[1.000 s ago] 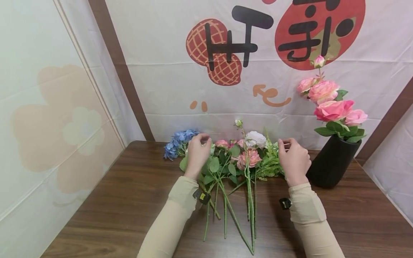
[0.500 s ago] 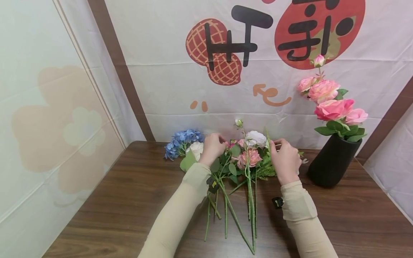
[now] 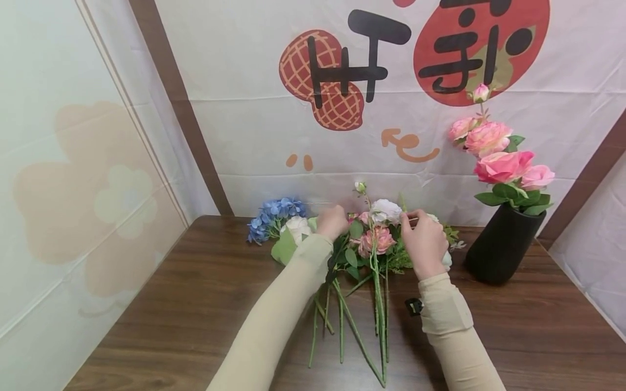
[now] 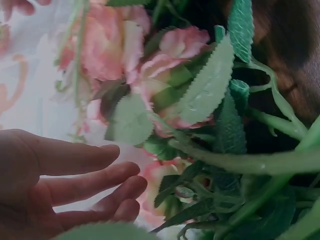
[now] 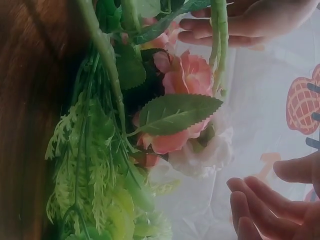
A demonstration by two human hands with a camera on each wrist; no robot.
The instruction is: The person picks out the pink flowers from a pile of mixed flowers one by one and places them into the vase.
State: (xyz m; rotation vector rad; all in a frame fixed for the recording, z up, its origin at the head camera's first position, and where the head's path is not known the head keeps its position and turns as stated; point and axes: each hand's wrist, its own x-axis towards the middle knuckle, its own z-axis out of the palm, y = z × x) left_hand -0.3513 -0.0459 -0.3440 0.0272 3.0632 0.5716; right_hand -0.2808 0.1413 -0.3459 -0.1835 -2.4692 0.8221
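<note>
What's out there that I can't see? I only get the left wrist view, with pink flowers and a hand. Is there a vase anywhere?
Observer: Yes, the head view shows a black vase toward the right side of the table.
Operator: Cool! Does it have flowers in it?
Observer: Yes, pink roses stand in it.
Operator: And the other one of the hands, is it holding a flower?
Observer: No, in the right wrist view nothing shows in the right hand.
</note>
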